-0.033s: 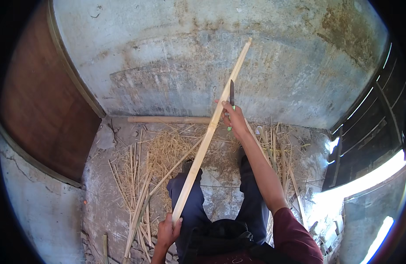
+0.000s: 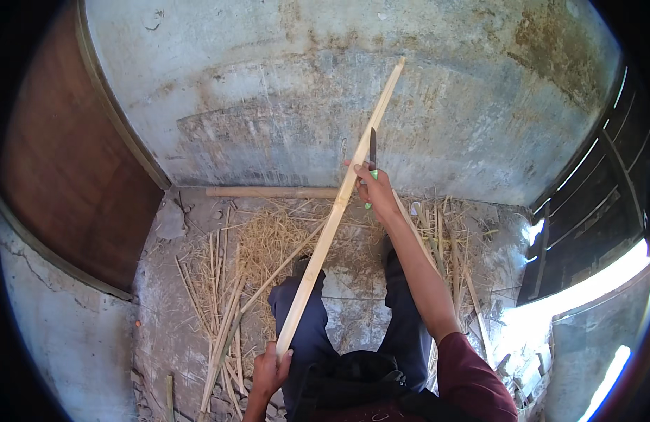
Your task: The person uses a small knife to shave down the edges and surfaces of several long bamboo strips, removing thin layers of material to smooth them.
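Note:
A long pale bamboo strip (image 2: pixel 312 271) slants from near my lap up toward the wall, its far end narrowing. My left hand (image 2: pixel 269 371) is closed around its near end, beside my left thigh. Farther up, my right hand (image 2: pixel 375 188) is closed on a knife (image 2: pixel 373 146) with a green handle, and its thumb and fingers also pinch the strip. The dark blade points away from me, lying close along the strip's right side. Part of the handle is hidden by my fingers.
Straw-like shavings (image 2: pixel 274 238) and several thin bamboo sticks (image 2: pixel 223 337) litter the floor on the left, with more sticks (image 2: pixel 453 246) on the right. A pole (image 2: pixel 268 191) lies along the base of the stained wall (image 2: pixel 268 91). A brown door (image 2: pixel 71 162) stands at left.

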A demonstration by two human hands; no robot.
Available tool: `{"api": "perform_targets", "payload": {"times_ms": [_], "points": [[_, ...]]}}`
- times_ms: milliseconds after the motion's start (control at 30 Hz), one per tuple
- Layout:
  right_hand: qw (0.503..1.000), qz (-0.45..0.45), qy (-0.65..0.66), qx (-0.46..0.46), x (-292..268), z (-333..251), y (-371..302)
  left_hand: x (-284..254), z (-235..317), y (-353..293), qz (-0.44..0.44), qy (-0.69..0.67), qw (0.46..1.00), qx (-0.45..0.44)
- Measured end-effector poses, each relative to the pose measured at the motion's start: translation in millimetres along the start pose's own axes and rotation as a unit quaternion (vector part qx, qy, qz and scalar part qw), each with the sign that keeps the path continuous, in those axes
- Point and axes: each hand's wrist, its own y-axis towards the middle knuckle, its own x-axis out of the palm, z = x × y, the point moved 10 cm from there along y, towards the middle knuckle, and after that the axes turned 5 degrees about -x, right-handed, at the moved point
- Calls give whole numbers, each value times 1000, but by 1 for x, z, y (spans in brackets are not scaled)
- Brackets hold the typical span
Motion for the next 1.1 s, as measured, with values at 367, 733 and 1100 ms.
{"api": "perform_targets", "payload": {"times_ms": [367,733,1100], "points": [[996,4,-36,-83,11,-40,-59,-116,83,21,142,-37,988,49],[987,-54,-80,-128,9,-25,-75,-41,225,214,53,-182,971,149],[991,114,-27,-60,-109,-40,-74,51,224,198,-144,-304,939,75]]}}
